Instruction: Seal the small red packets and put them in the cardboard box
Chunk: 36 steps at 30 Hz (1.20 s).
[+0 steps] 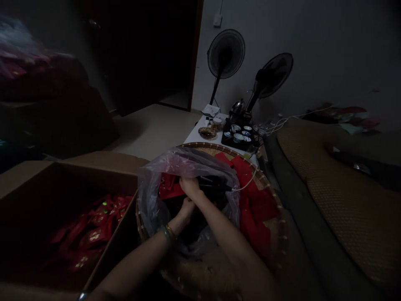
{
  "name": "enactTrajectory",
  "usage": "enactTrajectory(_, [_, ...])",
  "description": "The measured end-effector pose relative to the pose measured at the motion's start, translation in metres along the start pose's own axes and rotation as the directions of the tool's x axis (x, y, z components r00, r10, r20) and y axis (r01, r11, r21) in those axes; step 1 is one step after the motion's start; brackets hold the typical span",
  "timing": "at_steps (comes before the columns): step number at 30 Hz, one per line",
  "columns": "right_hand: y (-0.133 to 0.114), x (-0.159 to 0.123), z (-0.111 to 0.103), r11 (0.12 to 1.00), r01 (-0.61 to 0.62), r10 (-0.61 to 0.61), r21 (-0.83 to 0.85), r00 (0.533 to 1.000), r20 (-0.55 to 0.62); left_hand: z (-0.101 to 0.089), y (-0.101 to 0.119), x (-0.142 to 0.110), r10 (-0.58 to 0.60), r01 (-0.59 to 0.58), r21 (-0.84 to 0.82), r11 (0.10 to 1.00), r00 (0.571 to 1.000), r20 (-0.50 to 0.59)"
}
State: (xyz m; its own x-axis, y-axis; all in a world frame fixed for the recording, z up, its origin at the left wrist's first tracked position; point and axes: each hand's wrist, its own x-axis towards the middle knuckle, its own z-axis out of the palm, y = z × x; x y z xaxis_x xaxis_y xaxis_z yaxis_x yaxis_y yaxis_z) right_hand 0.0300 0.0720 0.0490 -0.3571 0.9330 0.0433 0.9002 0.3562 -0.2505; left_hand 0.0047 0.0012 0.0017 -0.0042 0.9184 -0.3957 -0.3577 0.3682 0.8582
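Observation:
A clear plastic bag (150,192) stands wide open on a round woven bamboo tray (213,271), with dark contents in its shadowed inside. Both hands are over the bag's mouth, close together. My right hand (189,187) is closed at the edge of a red packet (169,188). Just below it, my left hand (187,207) has its fingers curled; what they hold is too dark to make out. A black, long object (216,186) with a white cable lies beside my right hand, across the bag's opening.
Flat red packets (250,196) lie on the tray's right side. At left, an open cardboard box (28,175) holds several filled red packets (97,230). Behind stand a black tea tray (230,140) with cups and two fans (226,53). A woven-mat seat (332,188) is at right.

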Motion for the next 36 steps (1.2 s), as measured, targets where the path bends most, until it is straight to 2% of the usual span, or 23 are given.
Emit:
enactTrajectory(3, [0.013,-0.019,-0.004,1.000,-0.010,0.010,-0.002,0.999,-0.033,-0.009,0.013,0.005,0.021,-0.033,-0.128,0.991,0.995,-0.095])
enactTrajectory(6, [0.026,-0.059,-0.005,0.997,0.074,-0.070,0.011,0.974,-0.215,-0.011,0.025,0.004,0.066,-0.093,-0.269,0.959,0.992,-0.105])
enactTrajectory(10, [0.033,-0.112,-0.002,0.990,0.128,-0.109,0.059,0.961,-0.254,-0.009,0.028,-0.005,0.083,-0.064,-0.290,0.955,0.995,0.053])
enactTrajectory(13, [0.040,-0.132,-0.008,0.969,0.153,-0.075,0.192,0.929,-0.362,-0.012,0.023,-0.014,0.045,-0.016,-0.197,0.980,0.988,0.146])
enactTrajectory(16, [0.052,-0.132,-0.019,0.963,0.099,0.033,0.250,0.878,-0.478,-0.017,0.018,-0.023,-0.050,0.071,-0.057,0.996,0.949,0.311])
enactTrajectory(19, [0.061,-0.127,-0.025,0.962,0.130,-0.008,0.242,0.893,-0.450,-0.020,0.016,-0.032,-0.104,0.099,0.032,0.995,0.909,0.403])
enactTrajectory(22, [0.064,-0.126,-0.021,0.955,0.183,-0.069,0.233,0.902,-0.425,-0.019,0.013,-0.036,-0.112,0.107,0.036,0.994,0.901,0.420])
enactTrajectory(29, [0.065,-0.134,-0.007,0.970,0.195,-0.100,0.146,0.867,-0.489,-0.020,0.012,-0.038,-0.184,0.205,-0.001,0.979,0.882,0.434])
enactTrajectory(36, [0.070,-0.134,0.002,0.957,0.224,-0.103,0.185,0.858,-0.503,-0.023,0.012,-0.039,-0.167,0.190,-0.001,0.982,0.862,0.478])
